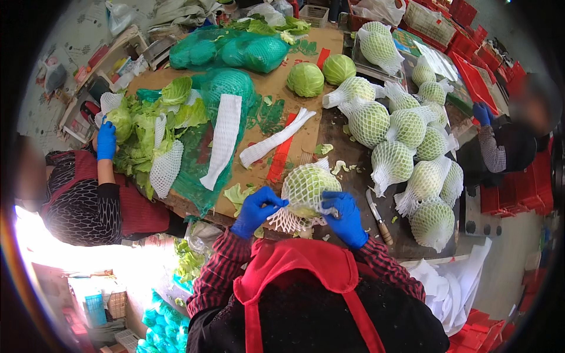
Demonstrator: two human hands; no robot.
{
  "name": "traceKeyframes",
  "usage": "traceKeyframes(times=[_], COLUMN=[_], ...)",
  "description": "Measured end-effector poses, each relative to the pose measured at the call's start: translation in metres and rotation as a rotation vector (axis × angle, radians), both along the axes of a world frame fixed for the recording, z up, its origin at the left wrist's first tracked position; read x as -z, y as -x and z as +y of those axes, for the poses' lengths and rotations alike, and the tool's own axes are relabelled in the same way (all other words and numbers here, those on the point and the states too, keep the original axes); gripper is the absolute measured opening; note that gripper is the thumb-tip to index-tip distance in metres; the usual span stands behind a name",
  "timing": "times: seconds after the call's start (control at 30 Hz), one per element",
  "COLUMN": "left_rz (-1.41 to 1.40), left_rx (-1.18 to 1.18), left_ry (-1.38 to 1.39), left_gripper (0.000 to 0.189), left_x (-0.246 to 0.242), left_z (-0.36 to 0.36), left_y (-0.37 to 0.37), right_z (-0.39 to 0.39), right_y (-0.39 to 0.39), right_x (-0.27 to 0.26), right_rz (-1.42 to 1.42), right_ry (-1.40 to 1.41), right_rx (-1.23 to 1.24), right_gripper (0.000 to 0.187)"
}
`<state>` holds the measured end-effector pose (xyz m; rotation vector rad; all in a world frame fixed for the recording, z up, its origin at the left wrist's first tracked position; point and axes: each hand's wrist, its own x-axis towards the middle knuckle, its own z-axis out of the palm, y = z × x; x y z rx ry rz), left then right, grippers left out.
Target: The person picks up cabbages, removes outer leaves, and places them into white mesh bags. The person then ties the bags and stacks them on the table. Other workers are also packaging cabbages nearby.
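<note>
In front of me on the table, a pale green cabbage (311,182) sits inside a white foam net sleeve (287,224). The sleeve's mesh spreads loosely at the near side. My left hand (258,212), in a blue glove, pinches the mesh on the left with thumb and fingertips. On the right, my right hand (345,217), also gloved in blue, grips the sleeve's edge against the cabbage. A knife (377,216) with a wooden handle lies just right of that hand. Beyond the cabbage are two unused foam net sleeves, one flat (224,139) and one bunched (278,137).
Several netted cabbages (404,128) crowd the table's right side. Two bare cabbages (305,80) stand farther back, near green mesh sacks (229,48). Loose leaves (141,132) pile at left, where a co-worker's gloved hand (106,140) touches a cabbage. Another person's hand (483,113) is at right.
</note>
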<state>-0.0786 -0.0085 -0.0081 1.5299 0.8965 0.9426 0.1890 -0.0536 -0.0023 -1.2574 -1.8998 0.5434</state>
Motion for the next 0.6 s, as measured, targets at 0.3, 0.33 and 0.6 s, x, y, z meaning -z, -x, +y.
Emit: traceKeyframes(times=[0.3, 0.33, 0.6], left_rz=[-0.153, 0.019, 0.363], left_rx=[0.015, 0.004, 0.051], left_ry=[0.291, 0.089, -0.486], left_gripper=[0.077, 0.088, 0.091], left_x=[0.054, 0.050, -0.076], left_z=[0.007, 0.007, 0.020], left_y=[-0.021, -0.039, -0.092], right_z=[0.028, 0.029, 0.050], right_y=[-0.025, -0.010, -0.025], right_x=[0.054, 0.069, -0.011], right_rz=[0.756, 0.857, 1.833], right_ry=[0.578, 0.593, 0.612], right_rx=[0.187, 0.178, -0.226], right_gripper=[0.054, 0.054, 0.059])
